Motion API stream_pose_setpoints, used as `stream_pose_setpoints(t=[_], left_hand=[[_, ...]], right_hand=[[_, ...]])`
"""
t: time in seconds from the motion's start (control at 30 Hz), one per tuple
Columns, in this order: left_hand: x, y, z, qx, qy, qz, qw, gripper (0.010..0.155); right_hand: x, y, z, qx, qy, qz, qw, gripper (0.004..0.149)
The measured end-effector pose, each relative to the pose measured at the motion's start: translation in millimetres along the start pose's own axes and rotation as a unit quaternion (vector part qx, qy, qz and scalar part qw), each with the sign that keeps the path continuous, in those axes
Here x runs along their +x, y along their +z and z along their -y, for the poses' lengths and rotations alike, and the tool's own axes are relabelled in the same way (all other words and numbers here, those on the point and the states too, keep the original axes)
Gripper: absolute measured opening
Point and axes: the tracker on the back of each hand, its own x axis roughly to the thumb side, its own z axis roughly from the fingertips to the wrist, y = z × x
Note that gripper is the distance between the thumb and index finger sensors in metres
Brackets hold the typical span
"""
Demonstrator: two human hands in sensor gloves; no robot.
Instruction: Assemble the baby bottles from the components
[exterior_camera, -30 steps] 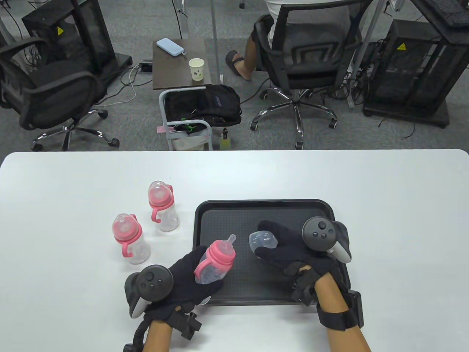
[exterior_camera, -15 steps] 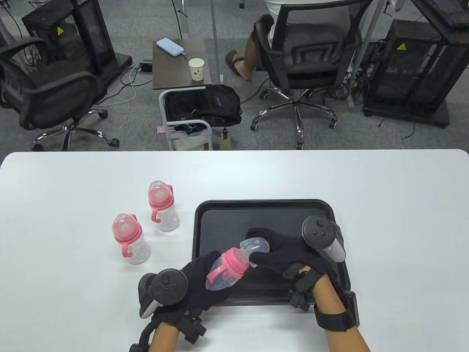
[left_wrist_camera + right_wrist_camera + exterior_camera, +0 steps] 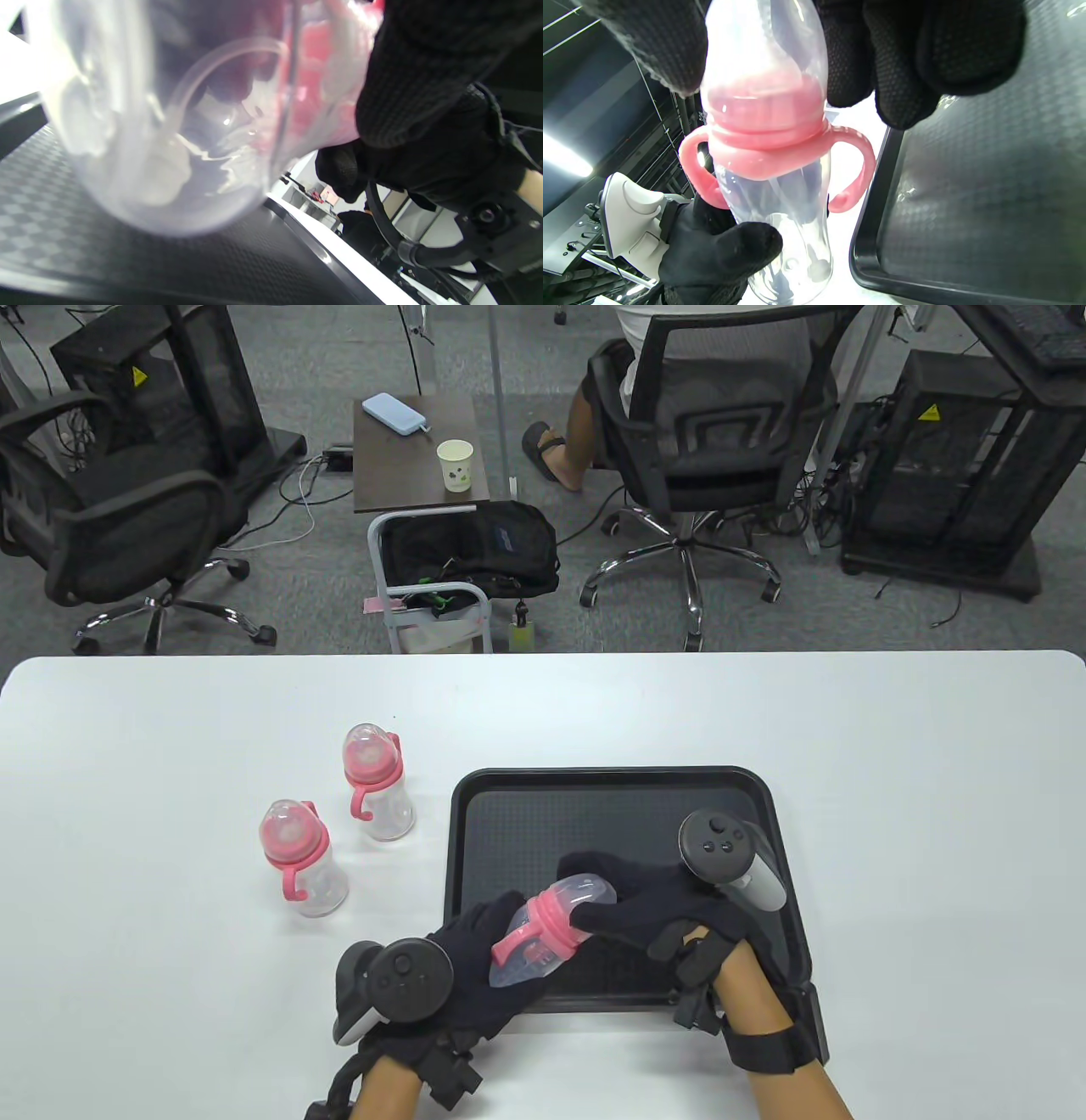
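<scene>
The left hand (image 3: 475,976) grips the clear body of a baby bottle (image 3: 530,954), fingers wrapped around it, holding it tilted above the near left corner of the black tray (image 3: 611,806). The right hand (image 3: 662,903) holds the clear cap (image 3: 585,892) between thumb and fingers; the cap sits over the bottle's top, down against the pink handled collar (image 3: 768,140). In the right wrist view a straw shows inside the bottle body. To the left of the tray, 2 finished bottles (image 3: 297,857) stand upright on the white table (image 3: 891,746), near each other, each with a pink collar and a clear cap.
</scene>
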Motion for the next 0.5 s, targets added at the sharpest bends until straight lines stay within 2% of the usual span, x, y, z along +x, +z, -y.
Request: stream_pose_setpoints(t=[0.43, 0.5], left_hand=[[8.2, -2.1, 1.2, -0.024, 0.03, 0.021, 0.999, 0.098], [9.0, -2.5, 2.2, -0.047, 0.032, 0.019, 0.998, 0.098]], right_hand=[[6.8, 6.1, 6.6, 0.017, -0.008, -0.003, 1.0, 0.07], [6.4, 5.9, 5.6, 0.027, -0.003, -0.014, 1.0, 0.069]])
